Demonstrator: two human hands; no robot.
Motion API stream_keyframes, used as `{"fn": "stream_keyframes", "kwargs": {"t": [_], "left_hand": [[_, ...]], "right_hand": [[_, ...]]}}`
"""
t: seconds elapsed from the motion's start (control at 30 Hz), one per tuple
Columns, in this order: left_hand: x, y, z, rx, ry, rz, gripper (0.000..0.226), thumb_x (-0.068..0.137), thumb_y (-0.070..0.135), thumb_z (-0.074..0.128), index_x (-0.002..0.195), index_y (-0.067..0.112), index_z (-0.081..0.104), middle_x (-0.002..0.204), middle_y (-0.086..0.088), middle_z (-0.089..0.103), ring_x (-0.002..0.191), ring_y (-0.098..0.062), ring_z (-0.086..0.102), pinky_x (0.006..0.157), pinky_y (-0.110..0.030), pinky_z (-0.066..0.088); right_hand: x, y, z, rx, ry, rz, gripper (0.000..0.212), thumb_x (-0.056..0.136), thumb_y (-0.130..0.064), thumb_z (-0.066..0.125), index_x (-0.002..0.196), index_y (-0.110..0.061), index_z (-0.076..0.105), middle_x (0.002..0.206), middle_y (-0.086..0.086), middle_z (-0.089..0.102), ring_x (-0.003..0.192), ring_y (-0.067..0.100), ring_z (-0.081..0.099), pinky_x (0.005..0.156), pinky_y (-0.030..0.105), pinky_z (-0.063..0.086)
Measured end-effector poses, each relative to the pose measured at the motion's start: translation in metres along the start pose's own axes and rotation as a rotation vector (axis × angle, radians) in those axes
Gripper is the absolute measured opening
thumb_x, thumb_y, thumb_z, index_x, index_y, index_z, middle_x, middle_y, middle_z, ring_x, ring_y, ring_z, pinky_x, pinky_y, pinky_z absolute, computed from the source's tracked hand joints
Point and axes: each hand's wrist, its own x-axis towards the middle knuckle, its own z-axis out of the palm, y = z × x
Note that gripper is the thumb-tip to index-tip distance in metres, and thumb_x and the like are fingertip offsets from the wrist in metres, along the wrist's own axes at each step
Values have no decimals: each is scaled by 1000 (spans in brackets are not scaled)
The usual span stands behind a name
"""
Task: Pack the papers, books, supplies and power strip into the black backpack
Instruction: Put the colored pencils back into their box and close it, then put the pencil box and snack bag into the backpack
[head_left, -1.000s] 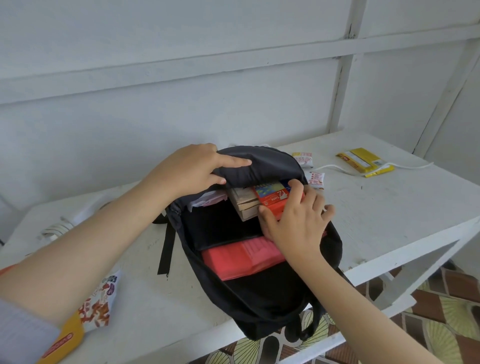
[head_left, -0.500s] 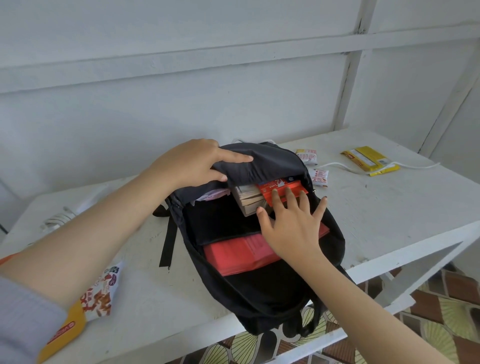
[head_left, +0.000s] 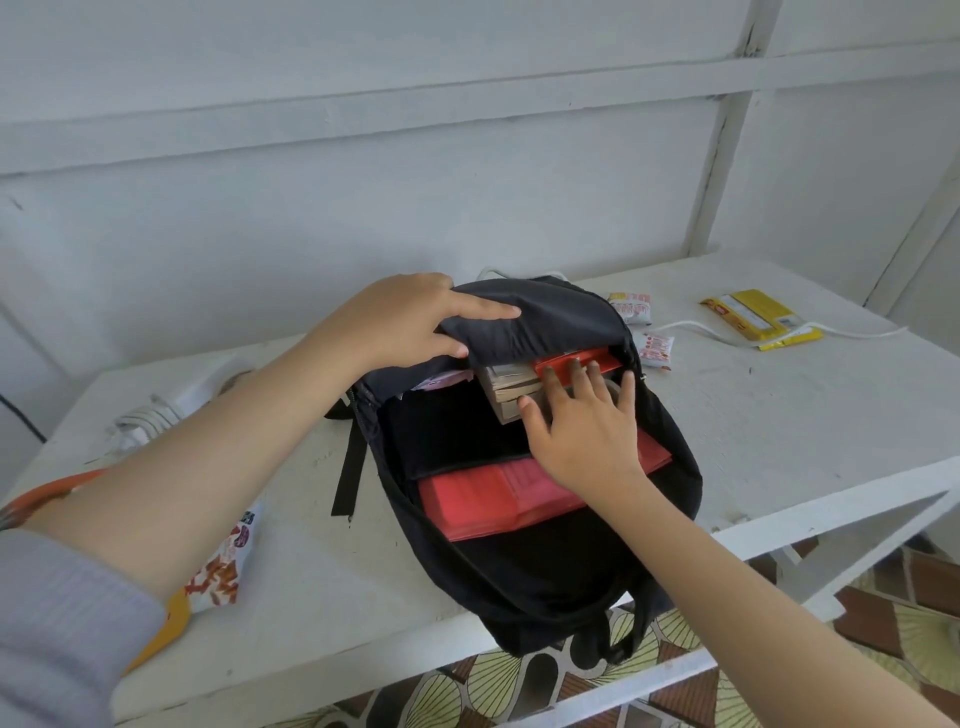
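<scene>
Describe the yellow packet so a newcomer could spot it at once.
Start at the white table, then go to its far right corner, beyond the black backpack. The yellow packet lies flat by a white cable; the two small sachets nearer the backpack are white and red.

Backpack (head_left: 519, 582) mouth: held open by the flap (head_left: 545, 317), lifted in the left hand (head_left: 400, 322). Right half: blocked by books (head_left: 506, 395) and box (head_left: 587, 358), overlaid by the flat right hand (head_left: 587, 436). Left half: dark gap, free. Front edge: taken by a red folder (head_left: 483, 499). Table (head_left: 779, 426) to the right: bare strip, bounded behind by sachets (head_left: 631, 306) and cable (head_left: 691, 326).
</scene>
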Motion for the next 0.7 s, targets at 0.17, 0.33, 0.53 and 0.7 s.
{"fn": "stream_keyframes", "kwargs": {"t": [0.17,0.33,0.53,0.7], "left_hand": [[-15,0,18,-58,91,-23,58,86,33,64,130,58,36,113,0,52,104,-17,49,84,-31,42],[-57,8,42,39,333,72,54,86,36,62,136,36,44,148,-10,36,133,-26,36,107,-33,26],[-161,6,68,-208,633,-440,45,91,43,46,132,27,51,138,-3,48,126,-5,35,103,-13,23],[-253,-13,90,-116,682,-1059,52,85,40,48,130,16,55,130,-14,53,121,-30,45,100,-39,34]], "right_hand": [[-20,-11,-17,112,-120,-53,54,94,-50,34,131,-14,50,139,12,48,134,30,36,113,48,20],[-55,-37,-51,358,-241,-280,40,89,-49,48,120,-28,60,112,-11,66,107,5,58,91,28,48],[-69,-89,-73,468,-313,-633,35,91,-49,46,120,-33,59,107,-17,65,97,-4,57,83,18,48],[-67,-158,-47,426,-336,-828,36,93,-44,45,123,-28,56,116,-6,63,107,13,55,90,36,46]]}}
